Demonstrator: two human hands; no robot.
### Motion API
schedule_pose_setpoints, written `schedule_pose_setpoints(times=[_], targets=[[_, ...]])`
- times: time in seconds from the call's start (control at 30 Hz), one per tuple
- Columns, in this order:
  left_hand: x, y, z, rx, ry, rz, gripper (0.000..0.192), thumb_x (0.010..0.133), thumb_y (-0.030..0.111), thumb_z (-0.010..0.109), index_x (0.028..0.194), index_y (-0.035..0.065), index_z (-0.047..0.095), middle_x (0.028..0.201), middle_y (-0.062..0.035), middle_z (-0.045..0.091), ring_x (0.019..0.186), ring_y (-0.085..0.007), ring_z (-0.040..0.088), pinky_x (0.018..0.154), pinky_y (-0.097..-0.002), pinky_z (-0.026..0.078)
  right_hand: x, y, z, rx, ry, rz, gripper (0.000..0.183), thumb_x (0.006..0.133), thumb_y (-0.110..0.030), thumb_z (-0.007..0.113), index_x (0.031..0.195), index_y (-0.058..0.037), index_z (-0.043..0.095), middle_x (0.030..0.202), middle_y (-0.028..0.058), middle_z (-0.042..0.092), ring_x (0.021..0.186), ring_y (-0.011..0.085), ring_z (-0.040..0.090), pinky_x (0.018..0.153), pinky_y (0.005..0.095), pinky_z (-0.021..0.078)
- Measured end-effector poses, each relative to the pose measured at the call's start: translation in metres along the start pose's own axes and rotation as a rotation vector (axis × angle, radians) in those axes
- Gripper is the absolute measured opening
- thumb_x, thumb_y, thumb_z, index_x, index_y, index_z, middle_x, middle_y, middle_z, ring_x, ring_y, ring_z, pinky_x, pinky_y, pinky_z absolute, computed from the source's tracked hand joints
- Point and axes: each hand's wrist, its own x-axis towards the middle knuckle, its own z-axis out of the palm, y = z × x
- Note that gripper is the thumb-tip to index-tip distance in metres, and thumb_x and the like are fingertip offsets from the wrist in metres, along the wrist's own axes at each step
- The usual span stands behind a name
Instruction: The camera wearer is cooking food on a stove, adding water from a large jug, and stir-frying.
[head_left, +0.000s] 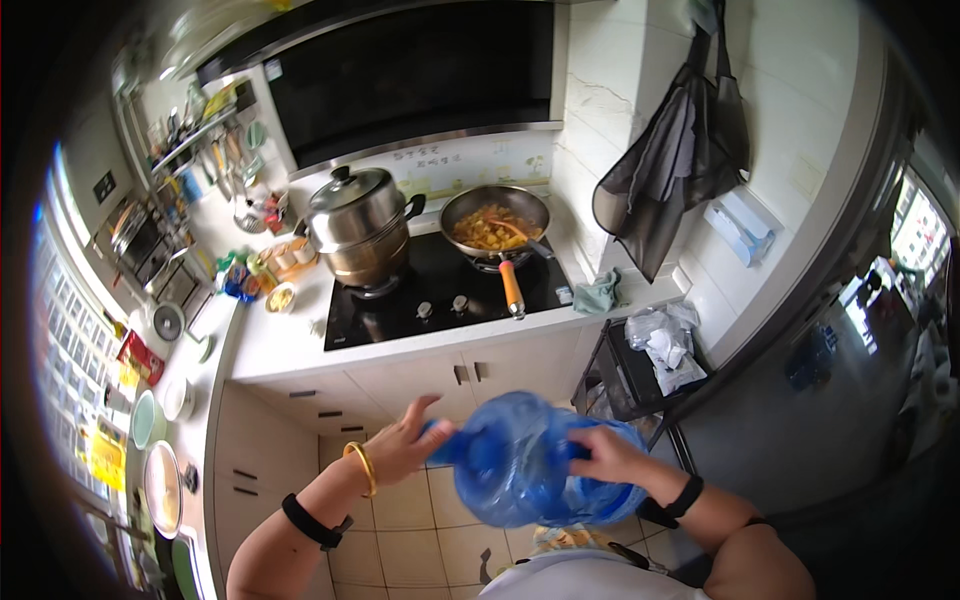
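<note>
A large blue plastic water jug (517, 465) is held sideways in front of my body, its neck pointing left. My right hand (611, 452) is closed on the jug's handle. At the neck end is my left hand (409, 442), thumb raised and fingertips by the mouth; blur hides whether they grip it. Beyond the jug, a steel steamer pot (360, 225) with a glass lid stands on the black hob (405, 319). To its right, a wok (495, 196) holds chopped yellow-orange food and a spatula.
The white counter (262, 349) runs along the front and left, bearing bowls (148, 420) and packets. At right are a black rack (626, 382) with plastic bags, a hanging dark apron (675, 157) and a dark, glossy appliance door (780, 420). Tiled floor (405, 495) lies below.
</note>
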Motion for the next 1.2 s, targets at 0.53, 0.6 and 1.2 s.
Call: schedule_pose_setpoints(times=[0.53, 0.6, 1.2], targets=[[0.243, 0.129, -0.059, 0.303, -0.104, 0.381, 0.066, 0.086, 0.061, 0.049, 0.129, 0.0115, 0.047, 0.099, -0.0182, 0.059, 0.1, -0.0283, 0.06, 0.085, -0.0312, 0.048, 0.067, 0.051, -0.156, 0.018, 0.307, 0.069, 0.033, 0.074, -0.011, 0.065, 0.104, 0.0014, 0.061, 0.074, 0.0123, 0.064, 0.06, 0.0126, 0.055, 0.057, 0.0279, 0.0449], [0.258, 0.135, -0.071, 0.222, -0.05, 0.8, 0.066, 0.081, 0.046, 0.068, 0.131, 0.0125, 0.043, 0.102, -0.018, 0.059, 0.1, -0.0275, 0.059, 0.086, -0.0319, 0.047, 0.079, 0.055, -0.17, 0.008, 0.351, 0.095, 0.034, 0.074, -0.011, 0.064, 0.106, 0.0012, 0.061, 0.079, 0.0134, 0.065, 0.066, 0.0133, 0.059, 0.063, 0.0282, 0.0469], [0.438, 0.141, -0.155, 0.166, -0.324, 0.713, 0.091, 0.078, 0.056, 0.065, 0.142, 0.0085, 0.022, 0.107, -0.0183, 0.056, 0.087, -0.023, 0.063, 0.069, -0.0289, 0.056, 0.188, 0.026, -0.232, -0.063, 0.57, 0.243, 0.026, 0.081, -0.009, 0.061, 0.103, 0.0035, 0.06, 0.089, 0.0095, 0.068, 0.081, 0.0109, 0.061, 0.075, 0.0269, 0.0481]])
